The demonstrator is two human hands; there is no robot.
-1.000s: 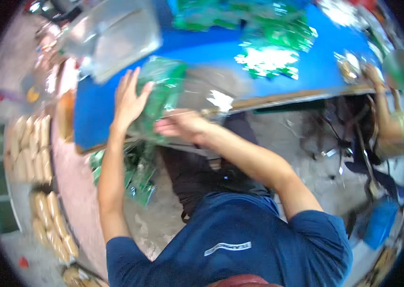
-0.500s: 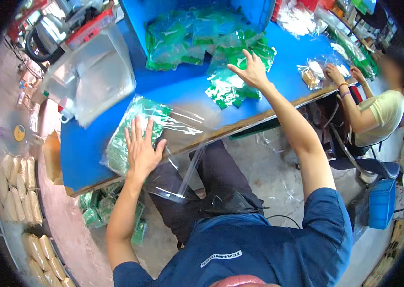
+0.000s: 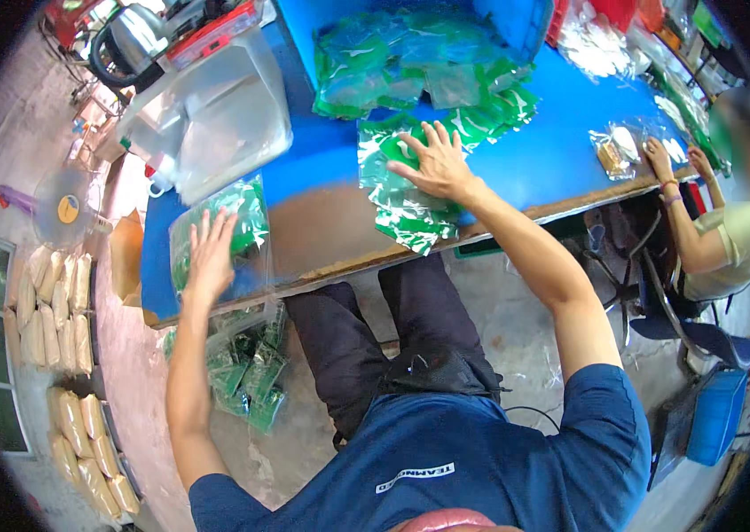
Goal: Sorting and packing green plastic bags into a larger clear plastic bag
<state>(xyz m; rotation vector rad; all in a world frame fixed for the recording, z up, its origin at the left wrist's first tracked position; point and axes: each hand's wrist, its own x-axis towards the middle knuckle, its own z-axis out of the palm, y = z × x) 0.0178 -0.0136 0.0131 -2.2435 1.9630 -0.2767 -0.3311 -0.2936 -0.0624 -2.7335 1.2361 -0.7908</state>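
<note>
Near left, your left hand (image 3: pixel 209 257) lies spread on a bag (image 3: pixel 251 213), right hand (image 3: pixel 435 164) splayed over packets (image 3: pixel 412 229), neither gripping; press evenly.

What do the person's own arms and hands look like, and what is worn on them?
The left hand and right hand wear no gloves, and no watch is visible. The forearms are bare below short, dark blue sleeves.

On table (image 3: pixel 317 151), tub (image 3: pixel 237 111) L of crate (image 3: pixel 298 40); kettle (image 3: pixel 135 37) behind tub. Packets (image 3: pixel 406 62) in crate & in front. Bag (image 3: pixel 251 208) in front of tub, nr L end. Bin (image 3: pixel 717 417) on flr (image 3: pixel 526 350), far R.
</note>
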